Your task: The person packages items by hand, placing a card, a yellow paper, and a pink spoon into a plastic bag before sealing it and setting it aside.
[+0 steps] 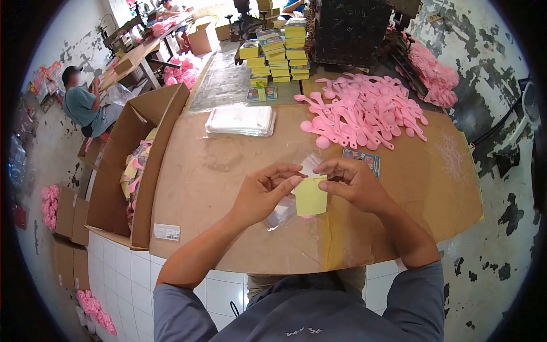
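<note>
A pale yellow card [311, 199] is pinched at its upper corners between the fingers of my left hand [259, 191] and my right hand [356, 185]. Clear plastic [279, 215] shows below and beside the card, and more of it rises behind the fingertips. A bit of pink peeks out under the card's lower edge. Just past my right hand lies a printed blue card [371, 161], partly covered by the hand. Farther off, a heap of pink plastic spoons [364, 111] spreads over the cardboard-covered table [194, 188].
A stack of clear plastic bags [242, 122] lies ahead to the left. Piles of yellow-edged cards [279, 54] stand at the back. Along the left side is an open cardboard box [105, 199] with packed items inside. A person [85, 102] sits beyond it.
</note>
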`<action>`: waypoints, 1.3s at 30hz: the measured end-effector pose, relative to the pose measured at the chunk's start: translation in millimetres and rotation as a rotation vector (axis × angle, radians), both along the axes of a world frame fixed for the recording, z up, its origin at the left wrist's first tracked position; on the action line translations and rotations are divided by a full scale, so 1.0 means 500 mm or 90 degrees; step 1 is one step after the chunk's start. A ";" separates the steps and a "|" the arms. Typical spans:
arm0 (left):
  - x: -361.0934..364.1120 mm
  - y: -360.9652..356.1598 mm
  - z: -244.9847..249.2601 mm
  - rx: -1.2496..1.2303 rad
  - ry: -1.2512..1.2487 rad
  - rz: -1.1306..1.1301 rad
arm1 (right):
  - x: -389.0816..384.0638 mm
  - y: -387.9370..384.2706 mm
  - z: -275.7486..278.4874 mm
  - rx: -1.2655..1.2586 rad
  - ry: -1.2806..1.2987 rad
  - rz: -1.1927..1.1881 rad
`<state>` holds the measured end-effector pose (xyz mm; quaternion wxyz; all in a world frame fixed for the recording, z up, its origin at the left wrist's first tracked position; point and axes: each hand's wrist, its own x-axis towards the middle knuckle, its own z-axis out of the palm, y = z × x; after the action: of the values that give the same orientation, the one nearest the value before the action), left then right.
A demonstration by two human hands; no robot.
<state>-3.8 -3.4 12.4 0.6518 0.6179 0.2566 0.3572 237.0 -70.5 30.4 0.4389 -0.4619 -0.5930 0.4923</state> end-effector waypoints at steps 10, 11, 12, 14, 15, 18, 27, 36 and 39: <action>-0.001 -0.006 -0.008 0.047 0.069 0.031 | 0.018 -0.003 -0.013 -0.009 0.017 -0.044; -0.006 -0.003 -0.010 0.071 0.071 0.015 | 0.021 -0.003 -0.014 -0.005 0.019 -0.039; -0.009 0.000 -0.012 0.095 0.074 -0.001 | 0.024 -0.002 -0.018 0.007 0.018 -0.039; -0.008 0.003 -0.012 0.099 0.049 -0.016 | 0.031 0.001 -0.027 0.034 0.017 -0.039; -0.008 0.005 -0.012 0.101 0.037 -0.023 | 0.035 0.001 -0.027 0.032 0.009 -0.037; -0.015 0.012 -0.014 0.088 0.027 -0.046 | 0.041 0.001 -0.026 0.026 0.000 -0.028; -0.004 0.006 -0.010 0.016 0.081 -0.022 | 0.030 -0.004 -0.028 0.005 0.024 -0.036; -0.012 0.017 -0.013 0.041 0.071 -0.005 | 0.019 -0.008 -0.015 -0.039 0.012 0.028; 0.012 -0.005 0.006 0.037 -0.059 0.029 | 0.018 -0.007 -0.019 -0.012 0.043 0.007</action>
<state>2.3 -6.1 15.6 0.6365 0.6131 0.2296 0.4077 245.9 -74.0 21.1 0.4514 -0.4458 -0.5755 0.5160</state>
